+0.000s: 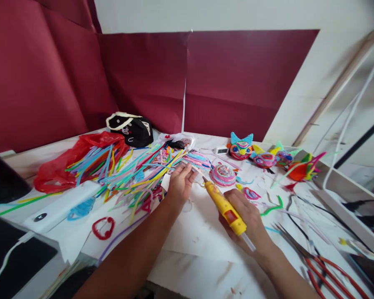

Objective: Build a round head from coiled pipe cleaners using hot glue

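My right hand [244, 218] is wrapped round a yellow hot glue gun [222, 203], with a clear glue stick [248, 241] poking out of its back end. The gun's nozzle points up and left, close to the fingertips of my left hand [181, 182]. Those fingers are closed on a thin, pale pink strip [197, 168], blurred and partly hidden by the hand. Just right of the nozzle lies a round coil of pink, white and blue pipe cleaners [223, 174]. Left of my left hand spreads a big heap of loose pipe cleaners [149, 170] in many colours.
A red plastic bag [57, 168] and a black pouch [134, 131] stand at the back left. Finished pipe-cleaner figures [241, 147] line the back right, beside a small digital clock [221, 150]. Scissors with orange handles [324, 265] lie front right. A white power strip [59, 205] sits left.
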`<state>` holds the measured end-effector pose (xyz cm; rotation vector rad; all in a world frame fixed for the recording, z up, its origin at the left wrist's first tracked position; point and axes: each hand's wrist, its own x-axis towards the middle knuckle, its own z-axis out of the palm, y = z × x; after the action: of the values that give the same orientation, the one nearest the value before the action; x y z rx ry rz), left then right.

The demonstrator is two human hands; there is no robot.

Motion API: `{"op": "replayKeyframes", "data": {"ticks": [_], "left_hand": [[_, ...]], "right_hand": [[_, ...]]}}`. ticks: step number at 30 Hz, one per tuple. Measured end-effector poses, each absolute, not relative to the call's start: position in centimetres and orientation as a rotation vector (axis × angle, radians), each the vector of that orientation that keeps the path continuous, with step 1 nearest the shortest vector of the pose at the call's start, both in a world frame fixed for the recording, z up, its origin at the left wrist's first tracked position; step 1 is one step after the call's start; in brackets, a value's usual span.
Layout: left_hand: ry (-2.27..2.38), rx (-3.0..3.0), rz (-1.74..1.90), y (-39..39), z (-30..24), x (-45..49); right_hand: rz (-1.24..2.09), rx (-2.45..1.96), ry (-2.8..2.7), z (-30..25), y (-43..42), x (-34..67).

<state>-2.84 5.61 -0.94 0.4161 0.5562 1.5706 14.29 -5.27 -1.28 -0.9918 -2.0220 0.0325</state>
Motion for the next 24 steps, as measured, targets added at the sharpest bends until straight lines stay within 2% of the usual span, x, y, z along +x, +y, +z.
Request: {"op": "replayKeyframes", "data": {"ticks": [24], "left_hand": [[0.410,0.627,1.338,4.0,-0.6,-2.1]], "right_hand": [[0.331,-1.028,-1.880,-0.5,-4.8,14.2]]}}
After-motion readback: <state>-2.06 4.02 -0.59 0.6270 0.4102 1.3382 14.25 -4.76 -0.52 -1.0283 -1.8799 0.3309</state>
